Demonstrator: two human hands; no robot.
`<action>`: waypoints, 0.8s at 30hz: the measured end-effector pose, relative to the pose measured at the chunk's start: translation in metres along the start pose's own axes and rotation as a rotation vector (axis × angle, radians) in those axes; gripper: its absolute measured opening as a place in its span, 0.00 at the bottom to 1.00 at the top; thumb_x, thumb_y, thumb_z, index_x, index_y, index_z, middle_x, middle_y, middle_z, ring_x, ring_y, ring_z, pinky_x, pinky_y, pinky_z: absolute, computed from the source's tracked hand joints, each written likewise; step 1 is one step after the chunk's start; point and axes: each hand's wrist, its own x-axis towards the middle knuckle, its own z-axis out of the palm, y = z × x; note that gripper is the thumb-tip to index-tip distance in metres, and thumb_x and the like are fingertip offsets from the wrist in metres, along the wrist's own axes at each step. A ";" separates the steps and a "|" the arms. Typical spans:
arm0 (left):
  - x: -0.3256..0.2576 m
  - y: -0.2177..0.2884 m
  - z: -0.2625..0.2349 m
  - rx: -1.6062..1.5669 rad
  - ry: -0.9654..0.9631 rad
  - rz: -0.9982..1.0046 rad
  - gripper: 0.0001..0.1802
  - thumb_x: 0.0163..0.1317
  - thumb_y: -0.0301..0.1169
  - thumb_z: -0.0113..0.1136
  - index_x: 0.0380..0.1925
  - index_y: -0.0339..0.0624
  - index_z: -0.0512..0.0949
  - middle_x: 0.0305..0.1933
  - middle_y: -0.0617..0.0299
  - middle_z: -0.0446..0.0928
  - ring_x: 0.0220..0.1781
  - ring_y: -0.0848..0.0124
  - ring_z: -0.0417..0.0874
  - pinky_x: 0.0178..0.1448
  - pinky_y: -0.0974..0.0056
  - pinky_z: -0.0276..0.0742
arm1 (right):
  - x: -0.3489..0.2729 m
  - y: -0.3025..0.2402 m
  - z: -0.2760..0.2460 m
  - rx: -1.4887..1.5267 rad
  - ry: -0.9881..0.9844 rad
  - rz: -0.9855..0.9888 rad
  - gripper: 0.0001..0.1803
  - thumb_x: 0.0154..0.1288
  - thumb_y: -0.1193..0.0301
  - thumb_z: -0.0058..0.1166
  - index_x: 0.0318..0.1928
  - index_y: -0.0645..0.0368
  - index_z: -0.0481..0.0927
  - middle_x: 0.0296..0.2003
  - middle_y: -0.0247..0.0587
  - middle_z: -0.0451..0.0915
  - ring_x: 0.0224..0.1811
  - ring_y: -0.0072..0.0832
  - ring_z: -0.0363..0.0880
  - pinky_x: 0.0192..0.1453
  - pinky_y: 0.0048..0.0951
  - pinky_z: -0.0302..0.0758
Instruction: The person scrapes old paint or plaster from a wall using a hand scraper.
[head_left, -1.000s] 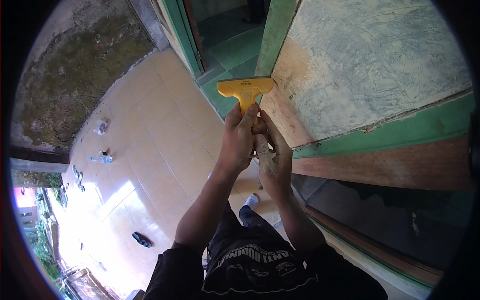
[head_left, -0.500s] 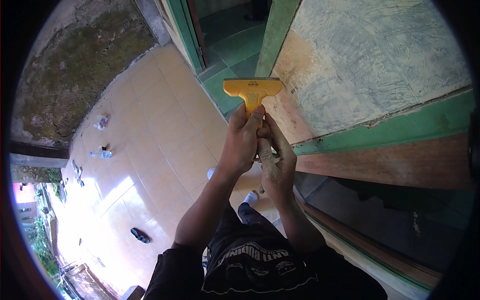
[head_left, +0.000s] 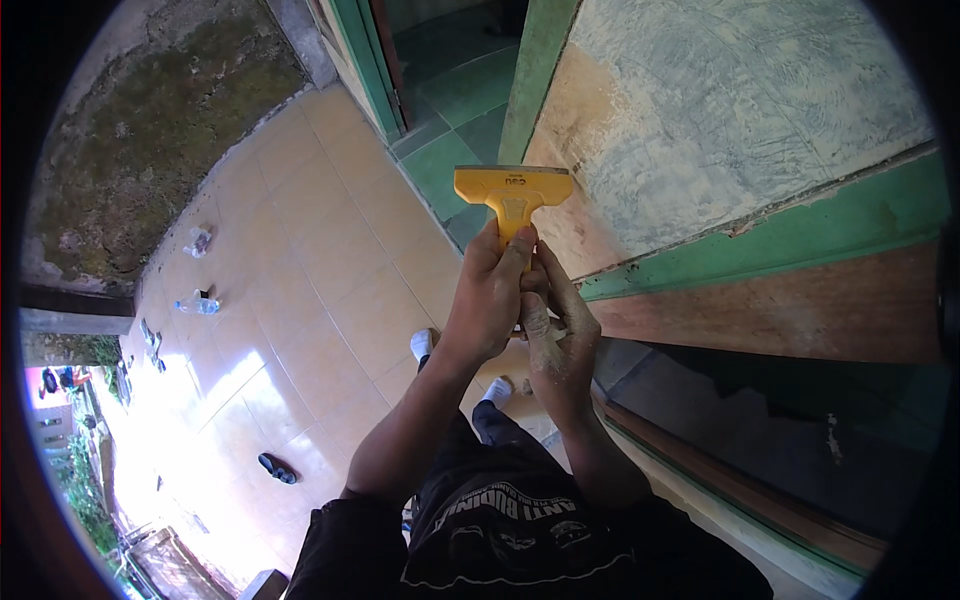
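Where both hands meet, the left hand [head_left: 487, 300] and right hand [head_left: 560, 345] clasp a yellow scraper [head_left: 512, 195] by its handle. Its wide T-shaped head lies against the door panel [head_left: 720, 120], at the edge of the scraped, pale patch.

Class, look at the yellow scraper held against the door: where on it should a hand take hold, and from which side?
Grip the yellow scraper by its narrow handle stem, coming from below, as the left hand and right hand do. The wide blade end points up and away, so the stem is probably the only safe, hand-sized part.

House porch, tan tiled floor [head_left: 300, 270], green door frame [head_left: 540, 70], scraped painted door [head_left: 740, 110], mossy wall [head_left: 150, 140]
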 end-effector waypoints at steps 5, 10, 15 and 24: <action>-0.004 -0.006 0.002 0.033 -0.012 -0.013 0.09 0.70 0.33 0.41 0.41 0.39 0.64 0.19 0.72 0.60 0.13 0.85 0.57 0.15 0.76 0.56 | -0.006 0.003 -0.001 0.016 0.050 -0.041 0.26 0.67 0.74 0.46 0.63 0.71 0.60 0.52 0.54 0.72 0.48 0.28 0.77 0.41 0.21 0.78; -0.012 -0.010 0.000 0.046 -0.018 -0.029 0.09 0.70 0.33 0.41 0.41 0.38 0.65 0.19 0.72 0.60 0.13 0.85 0.58 0.15 0.77 0.56 | -0.017 0.002 -0.003 -0.001 0.059 -0.029 0.26 0.66 0.75 0.46 0.63 0.73 0.61 0.49 0.52 0.74 0.44 0.25 0.78 0.38 0.20 0.76; -0.017 -0.009 -0.008 0.025 -0.046 -0.126 0.09 0.70 0.34 0.42 0.40 0.40 0.66 0.20 0.72 0.61 0.13 0.85 0.57 0.16 0.78 0.56 | -0.025 0.009 0.000 -0.054 0.065 -0.016 0.26 0.67 0.75 0.46 0.62 0.73 0.61 0.48 0.53 0.75 0.44 0.25 0.78 0.38 0.20 0.77; 0.022 0.012 -0.018 -0.121 0.044 0.016 0.10 0.70 0.36 0.42 0.41 0.41 0.65 0.18 0.72 0.60 0.11 0.83 0.59 0.12 0.76 0.55 | 0.027 0.006 0.020 -0.103 0.050 -0.172 0.24 0.67 0.72 0.46 0.60 0.73 0.64 0.51 0.59 0.74 0.52 0.37 0.76 0.50 0.29 0.76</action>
